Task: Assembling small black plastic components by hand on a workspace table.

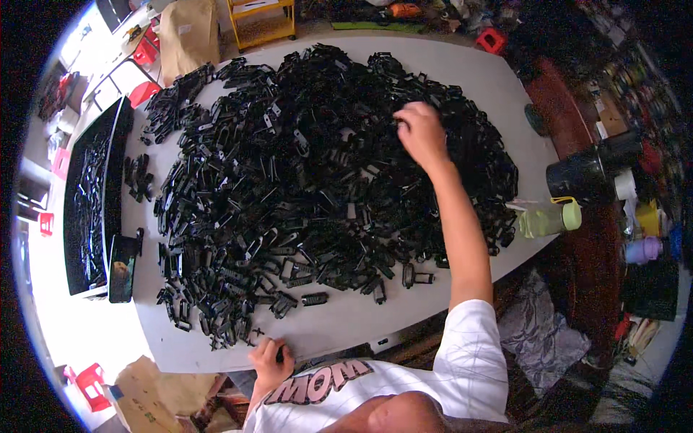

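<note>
Along the person's left side of the pale grey oval table [346,317] sits a long black shallow tray [90,209], and it is loaded with the same small black plastic clips that cover the tabletop. Off the right edge stand two black round buckets [588,173]; what they hold I cannot make out. Just beside the table's right rim lies one pale green translucent drinking bottle [548,218] with a yellow loop on its lid, tipped on its side.

The big heap of black plastic clips [310,180] fills most of the table, from the far edge down nearly to the near one. Each piece is a short, glossy, loop-shaped part, and they lie tangled over one another, far too many to count. A few strays sit apart from the pile, one ribbed piece [315,299] near the front edge among them.

The right hand [421,133] is stretched out over the far middle of the heap, fingers curled down into the clips, pinching at something I cannot single out. The left hand [271,361] rests at the near table edge, fingers closed narrowly on a small black piece. One dark flat phone [123,268] lies by the tray's near end.
</note>
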A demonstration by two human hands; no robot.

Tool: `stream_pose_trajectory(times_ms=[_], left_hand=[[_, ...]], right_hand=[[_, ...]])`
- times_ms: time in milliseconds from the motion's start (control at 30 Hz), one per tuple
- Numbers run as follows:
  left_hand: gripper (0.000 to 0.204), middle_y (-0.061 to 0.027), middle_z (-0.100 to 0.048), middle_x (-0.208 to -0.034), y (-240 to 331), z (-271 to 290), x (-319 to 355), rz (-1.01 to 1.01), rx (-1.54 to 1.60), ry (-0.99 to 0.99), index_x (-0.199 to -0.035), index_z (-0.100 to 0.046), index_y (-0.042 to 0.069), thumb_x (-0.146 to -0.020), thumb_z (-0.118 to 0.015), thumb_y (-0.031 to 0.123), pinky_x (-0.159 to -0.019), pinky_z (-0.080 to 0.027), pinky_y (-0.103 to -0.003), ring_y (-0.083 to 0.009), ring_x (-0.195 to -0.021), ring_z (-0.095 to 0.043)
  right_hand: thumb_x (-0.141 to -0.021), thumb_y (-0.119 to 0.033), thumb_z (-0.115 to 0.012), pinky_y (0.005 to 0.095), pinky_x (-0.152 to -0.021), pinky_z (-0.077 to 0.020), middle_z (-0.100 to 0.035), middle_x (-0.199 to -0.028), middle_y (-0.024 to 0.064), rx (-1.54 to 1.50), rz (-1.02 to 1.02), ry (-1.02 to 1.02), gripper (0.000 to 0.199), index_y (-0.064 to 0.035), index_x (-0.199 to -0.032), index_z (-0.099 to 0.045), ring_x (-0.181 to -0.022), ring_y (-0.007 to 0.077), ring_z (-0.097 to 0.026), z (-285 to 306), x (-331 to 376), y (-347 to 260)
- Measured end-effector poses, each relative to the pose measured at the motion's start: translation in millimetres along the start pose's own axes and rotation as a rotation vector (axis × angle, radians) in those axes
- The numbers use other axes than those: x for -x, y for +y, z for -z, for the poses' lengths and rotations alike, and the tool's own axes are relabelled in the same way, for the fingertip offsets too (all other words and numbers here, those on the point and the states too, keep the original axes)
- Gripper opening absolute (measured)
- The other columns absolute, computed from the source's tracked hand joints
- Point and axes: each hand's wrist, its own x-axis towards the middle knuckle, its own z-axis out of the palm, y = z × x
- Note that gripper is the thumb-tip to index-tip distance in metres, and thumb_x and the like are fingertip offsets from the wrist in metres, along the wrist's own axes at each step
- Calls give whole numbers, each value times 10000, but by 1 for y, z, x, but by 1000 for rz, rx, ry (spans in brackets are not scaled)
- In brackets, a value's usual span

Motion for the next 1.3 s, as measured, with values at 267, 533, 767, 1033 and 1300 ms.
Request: stream_pose_trajectory(times_ms=[267, 533, 767, 1033, 1300], left_hand=[[78, -76, -508, -625, 2, -2, -2, -32, -32, 37, -744, -575, 74, -668, -584, 61, -407, -367, -358, -281, -480, -499], [55, -111, -444, -572, 6, 3, -5, 10, 37, 19, -690, -531, 55, -644, -557, 67, -418, -333, -373, -303, -458, -445], [73, -113, -458, -581, 3, 1, -3, 10, 41, 47, -685, -519, 49, -633, -567, 66, -416, -354, -363, -299, -466, -465], [102, -53, -493, -594, -1, -4, -1, -38, -27, 65, -746, -590, 98, -646, -606, 79, -395, -365, -343, -246, -451, -493], [101, -48, -499, -597, -2, 0, -2, -51, -34, 33, -740, -597, 109, -644, -619, 88, -389, -357, -342, -238, -447, -495]], right_hand=[[-766, -159, -616, 394, -879, -413, -619, -982, 50, 80, 241, -487, 129, -93, -855, -682, -1038, 232, -519, -31, 0, -52], [-750, -156, -607, 413, -755, -477, -617, -853, 99, 179, -7, -395, 118, -75, -800, -678, -871, 280, -570, -14, -21, -23], [-756, -218, -626, 478, -920, -395, -510, -1243, 67, -84, 130, -120, 312, -161, -1063, -627, -1169, 302, -439, -73, -60, -69], [-689, -170, -693, 424, -848, -470, -471, -1188, 55, 108, -159, -363, 366, -182, -1041, -595, -1095, 307, -456, -49, -31, -20], [-717, -119, -655, 384, -832, -444, -540, -1014, 108, -128, -217, -184, 245, -90, -954, -598, -973, 300, -542, 10, -8, 25]])
